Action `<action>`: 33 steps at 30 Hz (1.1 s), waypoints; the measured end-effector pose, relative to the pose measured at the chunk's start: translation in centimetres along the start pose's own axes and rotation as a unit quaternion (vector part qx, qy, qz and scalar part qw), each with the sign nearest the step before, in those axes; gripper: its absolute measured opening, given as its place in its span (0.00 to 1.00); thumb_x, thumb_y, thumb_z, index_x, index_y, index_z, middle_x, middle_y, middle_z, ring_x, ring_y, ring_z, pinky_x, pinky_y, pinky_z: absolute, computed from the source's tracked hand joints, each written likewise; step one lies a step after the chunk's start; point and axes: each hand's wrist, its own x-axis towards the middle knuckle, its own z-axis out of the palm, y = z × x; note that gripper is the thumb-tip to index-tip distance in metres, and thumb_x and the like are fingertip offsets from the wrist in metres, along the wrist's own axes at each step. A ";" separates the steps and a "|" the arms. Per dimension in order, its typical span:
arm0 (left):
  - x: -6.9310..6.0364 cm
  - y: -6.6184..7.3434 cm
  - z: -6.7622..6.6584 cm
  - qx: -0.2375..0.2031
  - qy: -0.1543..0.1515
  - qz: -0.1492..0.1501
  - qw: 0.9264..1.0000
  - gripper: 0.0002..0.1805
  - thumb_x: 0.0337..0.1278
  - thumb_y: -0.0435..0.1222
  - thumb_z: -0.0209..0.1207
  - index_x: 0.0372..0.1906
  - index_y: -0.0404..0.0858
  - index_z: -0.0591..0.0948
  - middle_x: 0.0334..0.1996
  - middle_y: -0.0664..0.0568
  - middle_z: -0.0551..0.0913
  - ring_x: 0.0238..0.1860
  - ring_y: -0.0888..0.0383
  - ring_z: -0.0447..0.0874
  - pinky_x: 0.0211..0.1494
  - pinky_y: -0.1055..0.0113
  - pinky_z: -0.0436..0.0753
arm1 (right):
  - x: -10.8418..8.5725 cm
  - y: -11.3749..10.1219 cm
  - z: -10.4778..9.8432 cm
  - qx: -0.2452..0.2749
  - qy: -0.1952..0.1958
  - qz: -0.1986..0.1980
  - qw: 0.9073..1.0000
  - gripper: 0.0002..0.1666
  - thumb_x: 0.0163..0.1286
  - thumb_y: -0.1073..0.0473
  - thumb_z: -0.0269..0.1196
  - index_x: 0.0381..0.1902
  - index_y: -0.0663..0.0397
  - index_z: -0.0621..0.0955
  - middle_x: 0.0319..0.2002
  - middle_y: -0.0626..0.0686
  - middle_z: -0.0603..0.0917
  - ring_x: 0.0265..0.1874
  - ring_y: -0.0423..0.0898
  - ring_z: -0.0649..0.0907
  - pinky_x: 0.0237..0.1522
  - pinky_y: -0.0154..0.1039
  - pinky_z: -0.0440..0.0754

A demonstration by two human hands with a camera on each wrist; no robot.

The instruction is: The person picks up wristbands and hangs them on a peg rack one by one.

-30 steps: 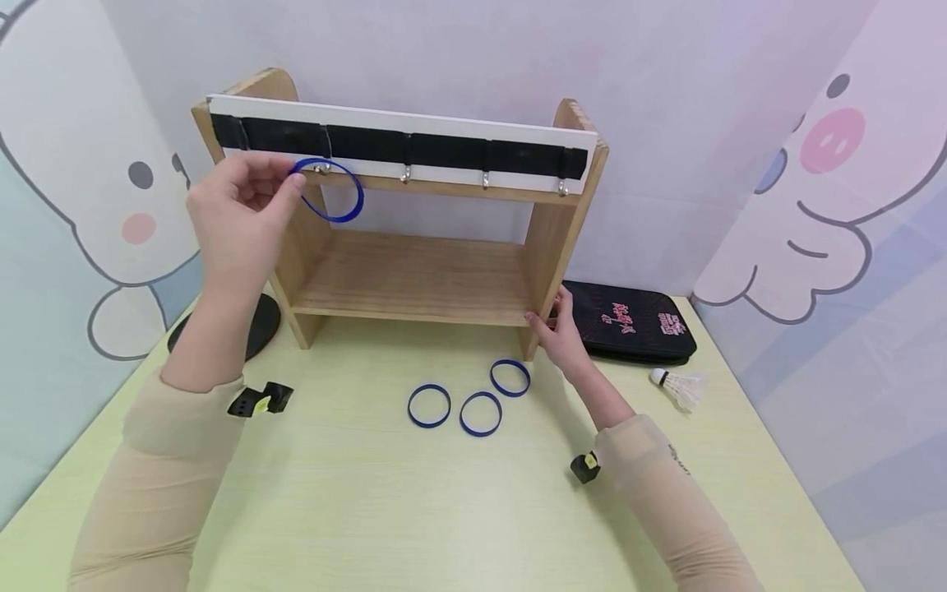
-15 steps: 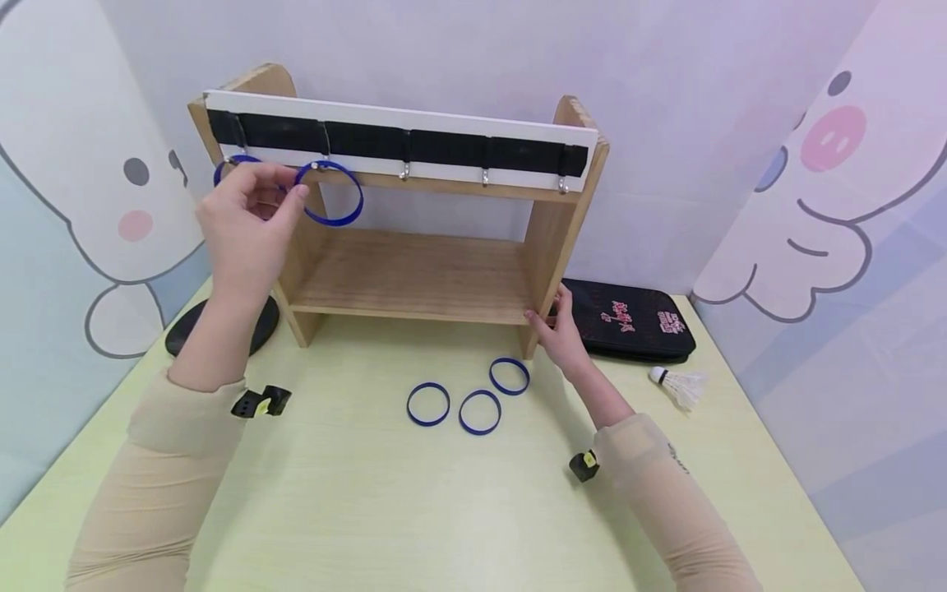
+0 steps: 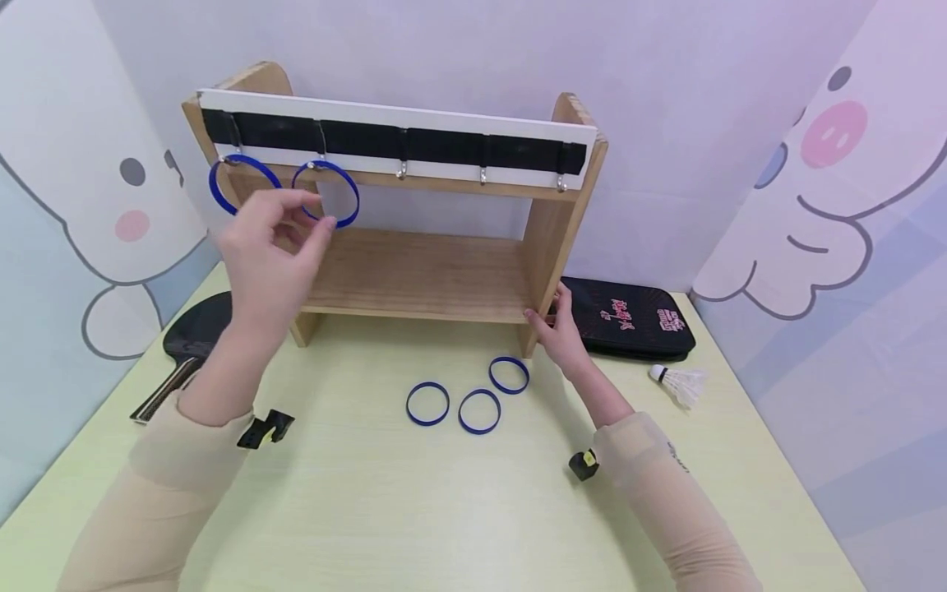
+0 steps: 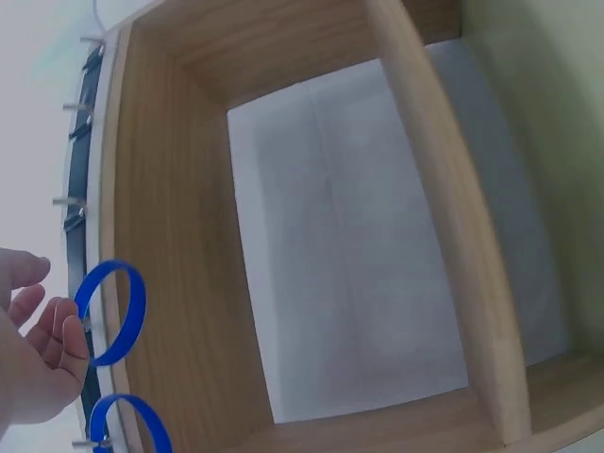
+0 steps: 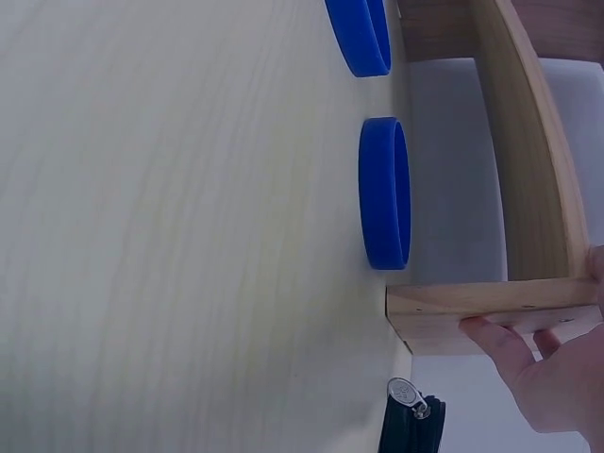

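Evidently, support is given to the wooden rack (image 3: 418, 279) by the right hand (image 3: 562, 333), whose thumb and fingers are closed about the right side panel, low down; it is presumably steadied there against being shoved. By the left hand (image 3: 270, 247), nothing appears to be gripped: its thumb and bent fingers are held apart just beside the second ring (image 3: 358, 201), and whether the band is touched cannot be told. That ring is hung from the second hook from the left, and the first ring (image 3: 212, 185) from the leftmost one. Each is held up by its rim alone, so both hang freely, well above the table (image 3: 370, 510). Three loose rings (image 3: 499, 411) are laid flat near the rack's foot, apart from one another, probably for easy picking. Farther right, a black case (image 3: 629, 316) is placed beside the panel.
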 end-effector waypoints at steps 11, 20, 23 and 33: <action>-3.7 -1.2 2.1 0.016 -0.132 0.102 0.986 0.12 0.50 0.29 0.66 0.42 0.32 0.82 0.38 0.44 0.83 0.38 0.53 0.78 0.38 0.70 0.75 | 1.3 2.8 -0.1 -0.008 0.016 -0.008 1.000 0.41 0.70 0.54 0.57 0.70 0.31 0.47 0.69 0.59 0.56 0.56 0.61 0.73 0.48 0.56 0.80; -7.4 -2.1 3.9 -0.003 -0.261 0.111 0.959 0.16 0.48 0.29 0.67 0.45 0.34 0.81 0.43 0.46 0.83 0.46 0.50 0.79 0.48 0.58 0.80 | 1.5 3.2 -0.2 -0.005 0.046 -0.023 0.999 0.40 0.67 0.54 0.61 0.69 0.31 0.53 0.66 0.58 0.62 0.51 0.59 0.75 0.43 0.52 0.83; -8.6 -2.5 4.4 -0.005 -0.298 0.110 0.948 0.17 0.49 0.30 0.67 0.47 0.35 0.80 0.44 0.47 0.83 0.50 0.50 0.78 0.54 0.57 0.79 | 1.5 3.2 -0.2 0.001 0.052 -0.021 0.998 0.40 0.66 0.54 0.63 0.69 0.33 0.55 0.66 0.58 0.64 0.51 0.59 0.76 0.43 0.51 0.83; -11.9 -4.4 6.6 -0.004 -0.412 0.067 0.909 0.17 0.52 0.35 0.66 0.48 0.39 0.81 0.47 0.52 0.82 0.53 0.53 0.76 0.56 0.58 0.77 | 1.4 2.9 -0.2 0.029 0.062 0.022 0.997 0.40 0.64 0.52 0.64 0.68 0.35 0.57 0.68 0.53 0.63 0.57 0.56 0.73 0.53 0.53 0.78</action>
